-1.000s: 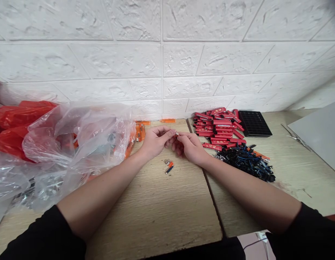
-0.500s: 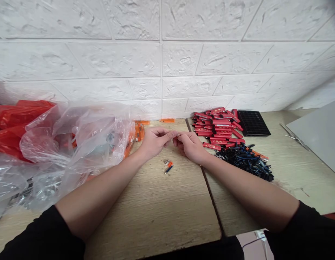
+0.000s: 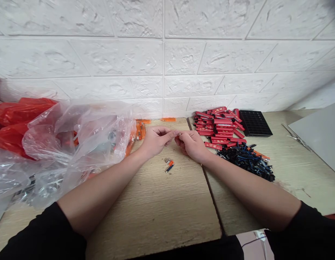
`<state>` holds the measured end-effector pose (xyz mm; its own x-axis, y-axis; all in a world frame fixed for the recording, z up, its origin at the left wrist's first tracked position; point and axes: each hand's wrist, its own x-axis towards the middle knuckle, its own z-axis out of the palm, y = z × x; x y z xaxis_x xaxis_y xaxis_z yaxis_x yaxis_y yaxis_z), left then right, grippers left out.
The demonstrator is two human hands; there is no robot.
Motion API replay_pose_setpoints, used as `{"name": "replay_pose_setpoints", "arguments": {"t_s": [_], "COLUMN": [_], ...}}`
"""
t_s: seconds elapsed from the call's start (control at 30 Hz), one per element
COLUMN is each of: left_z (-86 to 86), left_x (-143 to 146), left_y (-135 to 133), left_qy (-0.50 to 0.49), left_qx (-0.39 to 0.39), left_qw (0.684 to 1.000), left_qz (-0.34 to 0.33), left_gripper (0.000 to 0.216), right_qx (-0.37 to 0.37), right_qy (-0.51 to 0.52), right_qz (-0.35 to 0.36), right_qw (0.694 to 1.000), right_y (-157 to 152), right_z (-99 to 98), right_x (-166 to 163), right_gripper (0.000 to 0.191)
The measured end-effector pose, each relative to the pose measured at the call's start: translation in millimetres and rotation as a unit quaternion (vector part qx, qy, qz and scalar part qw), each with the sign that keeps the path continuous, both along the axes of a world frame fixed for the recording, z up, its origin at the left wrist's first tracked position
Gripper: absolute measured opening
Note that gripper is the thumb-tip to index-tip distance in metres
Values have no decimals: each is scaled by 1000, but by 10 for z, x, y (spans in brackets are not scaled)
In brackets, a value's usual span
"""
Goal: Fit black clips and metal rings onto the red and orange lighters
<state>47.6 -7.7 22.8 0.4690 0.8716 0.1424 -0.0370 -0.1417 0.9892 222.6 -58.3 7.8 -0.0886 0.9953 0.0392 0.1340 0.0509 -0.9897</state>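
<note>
My left hand (image 3: 158, 141) and my right hand (image 3: 191, 144) meet fingertip to fingertip above the tabletop (image 3: 162, 206). Both are closed in a pinch around something tiny; only a small metallic glint shows by the right thumb, so its kind is hidden. On the wood just below them lie a few small loose parts: a silvery metal piece (image 3: 167, 160), an orange piece (image 3: 171, 163) and a dark blue stick-shaped piece (image 3: 170, 168).
Red lighter-like cases (image 3: 223, 124) are heaped to the right, by a black gridded tray (image 3: 254, 123) and a pile of black and blue parts (image 3: 247, 162). Clear plastic bags (image 3: 83, 133), a red bag (image 3: 23, 115) and orange lighter-like pieces (image 3: 140, 130) lie left. A white wall stands behind.
The whole view has shifted very slightly. Both hands keep the same pinched pose, and the loose parts lie as before.
</note>
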Motion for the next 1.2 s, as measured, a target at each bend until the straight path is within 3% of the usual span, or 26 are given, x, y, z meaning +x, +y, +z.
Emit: {"name": "replay_pose_setpoints", "arguments": {"t_s": [1.2], "left_z": [1], "left_x": [14], "left_y": [-18], "left_qy": [-28], "left_qx": [-36], "left_qw": [999], "left_qz": [-4], "left_gripper": [46], "right_qx": [-13], "right_qy": [9], "right_qz": [0], "right_qw": [1000], "right_y": [-8], "right_z": [23], "right_x": [-37], "right_gripper": [39]}}
